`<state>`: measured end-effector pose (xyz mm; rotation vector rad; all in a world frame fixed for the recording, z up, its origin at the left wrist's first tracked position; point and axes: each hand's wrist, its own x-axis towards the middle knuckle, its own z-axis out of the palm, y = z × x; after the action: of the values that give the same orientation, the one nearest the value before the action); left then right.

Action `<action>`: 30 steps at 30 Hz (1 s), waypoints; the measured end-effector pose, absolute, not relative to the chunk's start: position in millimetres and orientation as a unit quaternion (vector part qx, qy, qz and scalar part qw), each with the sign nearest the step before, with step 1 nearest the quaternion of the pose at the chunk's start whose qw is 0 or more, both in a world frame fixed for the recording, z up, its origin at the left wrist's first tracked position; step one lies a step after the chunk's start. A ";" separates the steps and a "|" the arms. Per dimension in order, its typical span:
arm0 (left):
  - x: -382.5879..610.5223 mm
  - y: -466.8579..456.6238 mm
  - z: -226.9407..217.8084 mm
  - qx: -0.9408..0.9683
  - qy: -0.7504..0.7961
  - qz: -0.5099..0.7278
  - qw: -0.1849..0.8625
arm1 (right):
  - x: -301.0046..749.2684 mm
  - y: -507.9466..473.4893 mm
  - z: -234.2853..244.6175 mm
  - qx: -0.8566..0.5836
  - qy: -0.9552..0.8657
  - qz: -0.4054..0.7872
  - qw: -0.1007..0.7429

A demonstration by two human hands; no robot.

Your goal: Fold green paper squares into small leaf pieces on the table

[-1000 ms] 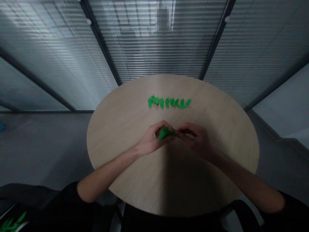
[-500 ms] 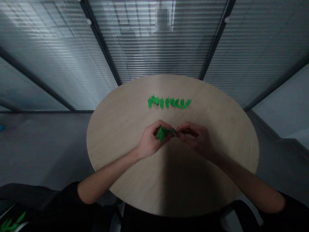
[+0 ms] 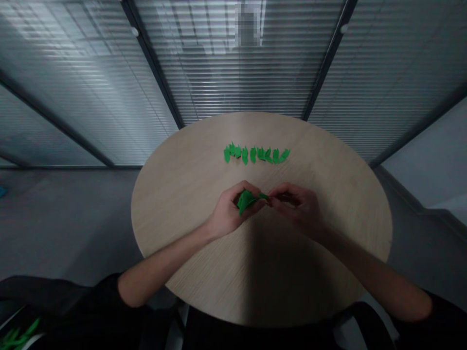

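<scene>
Above the middle of the round table, my left hand (image 3: 231,209) is closed around a green leaf-like folded piece (image 3: 246,200), thin like paper or cloth. Its broad crumpled end shows inside the curled fingers, and a narrow end points right. At that narrow tip my right hand (image 3: 297,206) is closed, thumb and fingers pinched together against it. Fingertips of both hands nearly meet there and hide part of the tip. Beyond the hands, a row of several small green leaf-shaped pieces (image 3: 253,155) lies across the table.
The round wooden table (image 3: 175,184) stands close to glass partitions with blinds (image 3: 241,82). At the lower left, a container holds more green pieces (image 3: 18,336). A blue object (image 3: 3,191) lies on the floor at the far left.
The narrow green tip now stretches straighter between my two hands. My left hand has shifted very slightly to the right; the row of pieces has stayed as it was.
</scene>
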<state>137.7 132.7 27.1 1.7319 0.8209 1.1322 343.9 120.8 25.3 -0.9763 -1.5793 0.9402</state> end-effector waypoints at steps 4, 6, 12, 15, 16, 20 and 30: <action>138.5 133.1 25.3 0.685 0.342 0.463 0.447 | 343.6 120.0 25.6 -0.403 -0.660 0.383 0.505; 139.1 133.2 24.6 0.674 0.338 0.468 0.461 | 343.7 120.3 25.3 -0.402 -0.658 0.389 0.503; 140.1 132.3 26.8 0.657 0.320 0.476 0.489 | 344.2 121.0 26.8 -0.404 -0.647 0.427 0.487; 139.2 131.9 28.0 0.657 0.326 0.472 0.489 | 345.3 121.3 26.2 -0.396 -0.638 0.451 0.482; 138.7 131.9 28.2 0.660 0.332 0.468 0.485 | 346.0 121.4 25.4 -0.392 -0.636 0.461 0.479; 137.4 132.7 27.6 0.678 0.351 0.449 0.465 | 348.8 121.6 21.7 -0.386 -0.642 0.480 0.457; 136.6 132.4 28.0 0.679 0.335 0.449 0.475 | 346.3 121.7 25.1 -0.412 -0.648 0.443 0.463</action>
<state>136.6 132.4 28.0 1.6606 0.8187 1.0969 346.3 121.7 25.1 -1.0122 -1.5928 1.0877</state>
